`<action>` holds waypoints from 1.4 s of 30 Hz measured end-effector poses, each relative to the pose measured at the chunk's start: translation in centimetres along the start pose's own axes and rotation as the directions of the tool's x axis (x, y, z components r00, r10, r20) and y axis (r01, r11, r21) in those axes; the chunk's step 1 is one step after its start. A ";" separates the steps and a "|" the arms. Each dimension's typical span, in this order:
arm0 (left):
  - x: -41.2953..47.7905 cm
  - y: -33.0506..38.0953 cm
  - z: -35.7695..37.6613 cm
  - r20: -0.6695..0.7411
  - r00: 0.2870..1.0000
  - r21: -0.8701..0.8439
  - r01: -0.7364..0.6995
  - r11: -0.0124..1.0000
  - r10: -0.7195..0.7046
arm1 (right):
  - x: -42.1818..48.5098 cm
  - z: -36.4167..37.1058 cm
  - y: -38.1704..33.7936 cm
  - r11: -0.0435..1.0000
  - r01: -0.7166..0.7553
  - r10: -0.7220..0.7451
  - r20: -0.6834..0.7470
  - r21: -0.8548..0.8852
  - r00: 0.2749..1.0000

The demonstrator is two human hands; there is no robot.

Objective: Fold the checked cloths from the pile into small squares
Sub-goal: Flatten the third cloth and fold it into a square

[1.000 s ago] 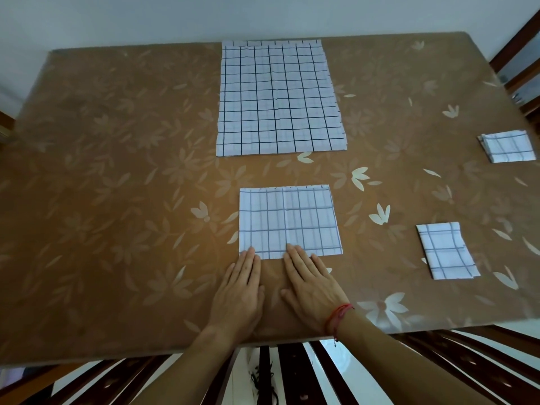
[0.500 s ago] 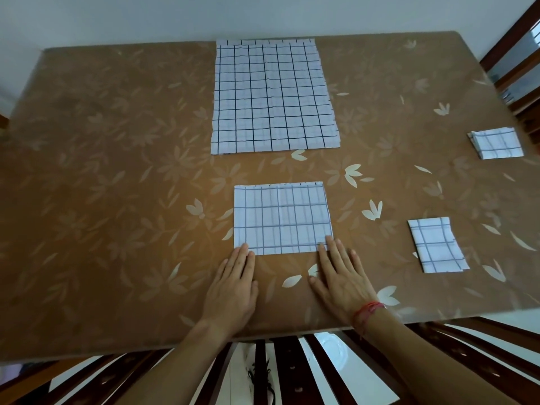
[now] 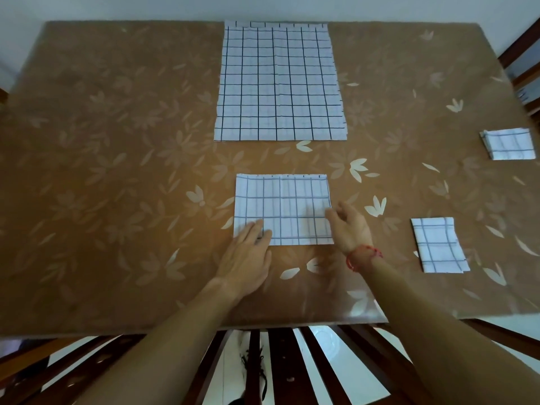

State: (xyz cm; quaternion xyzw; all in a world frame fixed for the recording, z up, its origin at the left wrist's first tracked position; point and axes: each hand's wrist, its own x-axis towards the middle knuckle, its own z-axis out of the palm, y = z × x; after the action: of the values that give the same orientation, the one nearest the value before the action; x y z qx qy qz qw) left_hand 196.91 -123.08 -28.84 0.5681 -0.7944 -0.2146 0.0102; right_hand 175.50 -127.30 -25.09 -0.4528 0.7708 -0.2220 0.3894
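A half-folded checked cloth (image 3: 283, 206) lies as a rectangle near the table's front middle. My left hand (image 3: 248, 252) lies flat with straight fingers pressing the cloth's near left corner. My right hand (image 3: 349, 226) is at the cloth's right edge, fingers loosely bent over the near right corner; it is blurred and I cannot tell whether it pinches the fabric. The pile of unfolded checked cloths (image 3: 279, 83) lies spread flat at the far middle. Two folded small squares sit to the right: one folded cloth (image 3: 438, 245) nearby, another folded cloth (image 3: 510, 143) at the right edge.
The brown table (image 3: 117, 171) has a floral cover. A wooden chair back (image 3: 277, 363) stands below the near edge, and another chair (image 3: 523, 62) is at the far right corner.
My left hand slid forward onto the cloth's near left corner. My right hand lifted off the table and moved up to the cloth's right edge.
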 end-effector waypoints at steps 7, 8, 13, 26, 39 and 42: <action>-0.3 0.0 0.5 -0.012 1.000 0.024 0.000 1.000 0.000 | 2.4 0.0 -2.2 0.970 -0.207 0.209 -0.003 0.129 0.978; -0.3 -0.1 0.5 -0.011 1.000 0.024 0.002 1.000 -0.001 | 2.7 0.1 -2.1 0.963 -0.224 0.226 0.002 0.152 0.974; -0.3 -0.2 0.6 0.009 1.000 0.000 0.013 1.000 -0.013 | 3.7 0.1 -2.3 0.885 -0.352 0.344 0.082 0.305 0.935; -0.1 -0.6 0.3 -0.100 0.994 -0.049 -0.044 0.998 0.039 | 3.4 -0.2 -0.8 0.896 -0.282 0.277 0.065 0.344 0.959; 0.6 -0.2 0.5 -0.083 0.997 -0.110 -0.006 0.994 -0.003 | -3.3 2.1 1.2 0.706 -0.450 0.192 0.463 0.547 0.865; 0.3 -0.4 0.6 -0.075 0.997 -0.097 -0.004 0.995 -0.003 | -3.8 1.6 1.9 0.803 -0.352 0.074 0.505 0.481 0.860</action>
State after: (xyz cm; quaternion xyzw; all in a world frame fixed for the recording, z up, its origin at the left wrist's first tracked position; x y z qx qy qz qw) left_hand 196.98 -123.26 -29.59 0.5745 -0.7822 -0.2315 0.0675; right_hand 176.91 -123.02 -25.83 -0.2660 0.6035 -0.2760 0.6992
